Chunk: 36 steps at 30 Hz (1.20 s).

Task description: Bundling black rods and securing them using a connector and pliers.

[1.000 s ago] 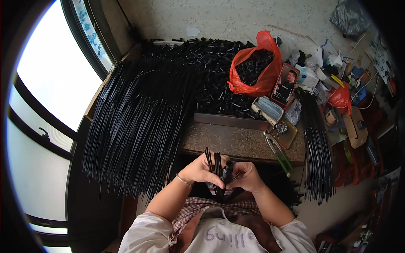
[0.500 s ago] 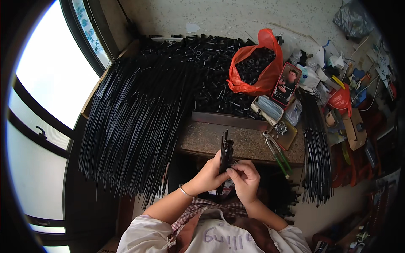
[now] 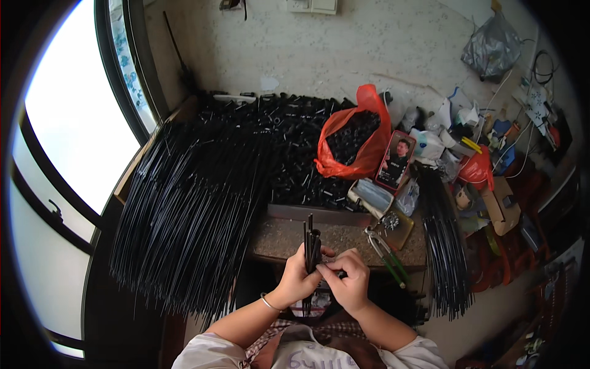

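Note:
My left hand (image 3: 296,281) is wrapped round a small bundle of black rods (image 3: 311,237), which stand nearly upright with their ends above my fingers. My right hand (image 3: 349,281) is closed, thumb and fingertips pinched against the side of the bundle. Whatever lies in that pinch is too small to make out. Just beyond, on the speckled tabletop (image 3: 276,237), lie pliers with green handles (image 3: 388,257) and a shallow tray (image 3: 405,232) with small silvery parts (image 3: 390,221).
Long black rods (image 3: 184,221) hang over the table's left edge; another bunch (image 3: 444,240) hangs at the right. Behind are loose black fittings (image 3: 295,147), a red plastic bag (image 3: 359,141) of black parts, a phone (image 3: 395,161) and a box of thin pale strips (image 3: 372,195).
My view has tilted up, showing more wall, so the table sits lower in the picture. Both hands keep hold at the bundle; the right fingers have shifted slightly. The phone's picture differs.

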Available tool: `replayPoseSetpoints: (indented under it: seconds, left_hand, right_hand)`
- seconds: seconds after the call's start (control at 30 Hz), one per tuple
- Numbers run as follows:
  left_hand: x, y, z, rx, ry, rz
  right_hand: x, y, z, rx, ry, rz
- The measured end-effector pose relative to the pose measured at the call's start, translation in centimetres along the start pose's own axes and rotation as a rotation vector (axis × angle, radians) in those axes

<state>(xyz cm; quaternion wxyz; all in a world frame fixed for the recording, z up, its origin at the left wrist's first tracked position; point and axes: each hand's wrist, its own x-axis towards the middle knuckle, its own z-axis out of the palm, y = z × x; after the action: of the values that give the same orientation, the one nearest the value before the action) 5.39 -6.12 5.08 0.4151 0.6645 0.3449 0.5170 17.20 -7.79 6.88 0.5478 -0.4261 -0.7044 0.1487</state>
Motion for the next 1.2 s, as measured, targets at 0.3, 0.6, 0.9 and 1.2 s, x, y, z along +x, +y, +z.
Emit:
replayPoseSetpoints:
  seconds: [0.3, 0.6, 0.9, 1.2]
  left_hand:
    - [0.5, 4.7, -3.5, -0.379, -0.251, 0.121]
    - [2.2, 5.6, -1.1, 0.010, -0.174, 0.171]
    - [3.0, 5.5, -4.8, -0.248, 0.003, 0.142]
    - [2.8, 6.3, -4.6, -0.165, 0.067, 0.226]
  right_hand:
    - [-2.3, 1.9, -7.4, -0.493, -0.037, -0.163]
    - [-4.0, 3.6, -7.1, -0.358, -0.330, 0.790]
    - [-0.6, -4.7, -8.6, -0.600, -0.249, -0.392]
    - [1.1, -4.0, -8.7, -0.107, -0.421, -0.297]
